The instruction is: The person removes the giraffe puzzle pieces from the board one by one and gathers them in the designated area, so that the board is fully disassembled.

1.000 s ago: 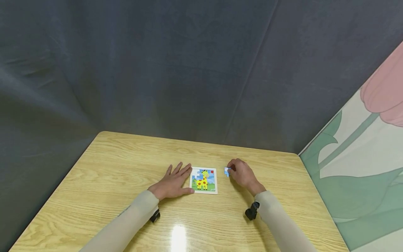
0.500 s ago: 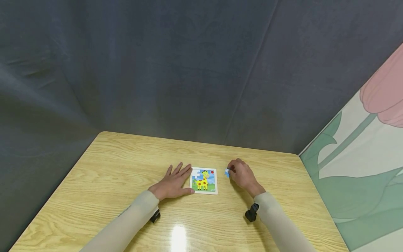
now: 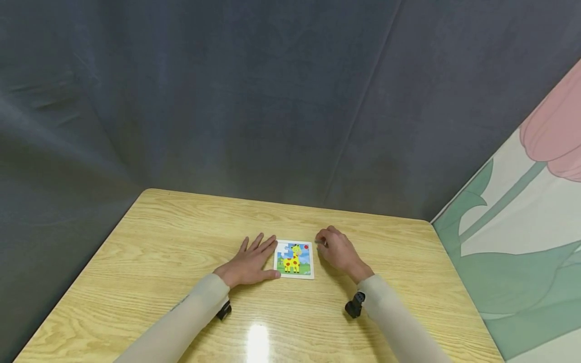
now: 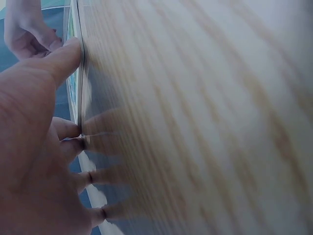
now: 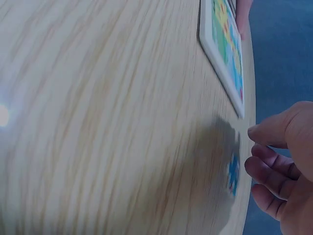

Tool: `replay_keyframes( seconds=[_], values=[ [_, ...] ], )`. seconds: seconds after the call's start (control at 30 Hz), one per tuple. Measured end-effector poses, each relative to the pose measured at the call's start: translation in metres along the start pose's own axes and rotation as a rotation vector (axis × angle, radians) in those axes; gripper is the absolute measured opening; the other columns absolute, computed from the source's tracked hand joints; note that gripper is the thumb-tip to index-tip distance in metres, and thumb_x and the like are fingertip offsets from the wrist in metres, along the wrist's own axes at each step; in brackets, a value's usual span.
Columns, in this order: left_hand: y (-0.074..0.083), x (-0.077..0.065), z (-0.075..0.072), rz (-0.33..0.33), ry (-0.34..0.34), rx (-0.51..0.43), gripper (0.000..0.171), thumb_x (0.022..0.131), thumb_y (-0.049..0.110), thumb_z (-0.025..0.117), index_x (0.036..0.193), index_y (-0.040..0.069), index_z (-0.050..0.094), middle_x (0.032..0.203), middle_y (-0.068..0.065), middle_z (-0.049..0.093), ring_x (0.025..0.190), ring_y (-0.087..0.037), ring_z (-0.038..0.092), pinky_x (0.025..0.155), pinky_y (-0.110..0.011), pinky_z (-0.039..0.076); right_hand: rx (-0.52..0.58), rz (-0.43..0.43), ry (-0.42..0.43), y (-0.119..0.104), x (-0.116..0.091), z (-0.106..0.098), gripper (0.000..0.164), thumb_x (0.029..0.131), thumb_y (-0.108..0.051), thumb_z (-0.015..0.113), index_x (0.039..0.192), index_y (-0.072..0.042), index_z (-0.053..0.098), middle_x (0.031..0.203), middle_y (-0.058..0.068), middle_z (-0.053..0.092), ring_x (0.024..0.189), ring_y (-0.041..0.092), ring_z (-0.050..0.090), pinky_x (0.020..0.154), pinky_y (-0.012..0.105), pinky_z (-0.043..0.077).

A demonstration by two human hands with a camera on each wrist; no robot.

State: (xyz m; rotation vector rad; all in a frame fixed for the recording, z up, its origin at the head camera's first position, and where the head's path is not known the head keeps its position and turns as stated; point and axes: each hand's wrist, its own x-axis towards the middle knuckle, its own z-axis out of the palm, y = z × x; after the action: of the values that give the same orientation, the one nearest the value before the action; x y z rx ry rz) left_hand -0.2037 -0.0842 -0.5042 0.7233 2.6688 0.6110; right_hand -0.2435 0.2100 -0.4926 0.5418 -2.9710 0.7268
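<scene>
A white-framed giraffe jigsaw puzzle (image 3: 295, 264) lies flat on the table, with white backing showing in its upper-left corner. My left hand (image 3: 247, 265) rests at the frame's left side, fingers spread; thumb and index finger touch its two left corners. Just right of the frame's upper-right corner is my right hand (image 3: 338, 250), fingers curled and pinching a small puzzle piece. From the head that piece appears only as a thin dark edge. In the right wrist view the blue puzzle piece (image 5: 233, 175) is blurred, right at the fingertips, with the hand's shadow on the wood beside it.
The light wooden table (image 3: 190, 217) has rounded far corners. A dark grey curtain (image 3: 254, 111) hangs behind it, and a panel with a pink tulip print (image 3: 522, 252) runs along the right side. Small black cameras sit at both wrists.
My right hand has moved left with the puzzle piece, close to the frame. The piece's blue face has turned out of the head view. My left hand and the puzzle have stayed still.
</scene>
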Motion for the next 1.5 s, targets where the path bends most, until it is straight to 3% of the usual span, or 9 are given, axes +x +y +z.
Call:
replay_keyframes(
  seconds=[0.5, 0.67, 1.07, 1.5],
  values=[
    [0.001, 0.001, -0.003, 0.006, -0.003, 0.001, 0.089, 0.105, 0.061, 0.057, 0.171, 0.011, 0.024, 0.182, -0.004, 0.011, 0.170, -0.038, 0.002, 0.135, -0.068, 0.001, -0.005, -0.070, -0.145, -0.026, 0.008, 0.013, 0.019, 0.102, -0.009, 0.071, 0.120, -0.006, 0.076, 0.105, 0.004, 0.065, 0.085, 0.012, 0.057, 0.079, 0.032, 0.054],
    [0.001, 0.002, -0.003, -0.001, -0.002, 0.006, 0.089, 0.105, 0.061, 0.057, 0.171, 0.012, 0.024, 0.182, -0.003, 0.011, 0.170, -0.037, 0.003, 0.135, -0.068, 0.001, -0.020, -0.093, -0.182, -0.035, 0.010, 0.010, 0.021, 0.102, -0.008, 0.070, 0.123, -0.004, 0.075, 0.107, 0.007, 0.065, 0.086, 0.015, 0.057, 0.082, 0.037, 0.056],
    [-0.001, 0.002, -0.001, -0.011, -0.010, 0.020, 0.089, 0.105, 0.063, 0.055, 0.172, 0.014, 0.023, 0.183, -0.001, 0.009, 0.170, -0.036, 0.002, 0.135, -0.067, 0.001, -0.067, -0.086, -0.259, -0.050, 0.013, 0.012, 0.032, 0.099, -0.016, 0.077, 0.128, -0.002, 0.072, 0.112, 0.011, 0.063, 0.088, 0.018, 0.059, 0.084, 0.042, 0.057],
    [0.000, 0.001, 0.000, -0.014, -0.011, 0.010, 0.088, 0.105, 0.062, 0.056, 0.172, 0.014, 0.024, 0.183, -0.001, 0.010, 0.170, -0.036, 0.003, 0.135, -0.068, 0.001, -0.023, -0.032, -0.277, -0.051, 0.015, 0.014, 0.028, 0.100, -0.016, 0.077, 0.123, -0.005, 0.068, 0.112, 0.007, 0.060, 0.090, 0.016, 0.055, 0.088, 0.041, 0.056]
  ],
)
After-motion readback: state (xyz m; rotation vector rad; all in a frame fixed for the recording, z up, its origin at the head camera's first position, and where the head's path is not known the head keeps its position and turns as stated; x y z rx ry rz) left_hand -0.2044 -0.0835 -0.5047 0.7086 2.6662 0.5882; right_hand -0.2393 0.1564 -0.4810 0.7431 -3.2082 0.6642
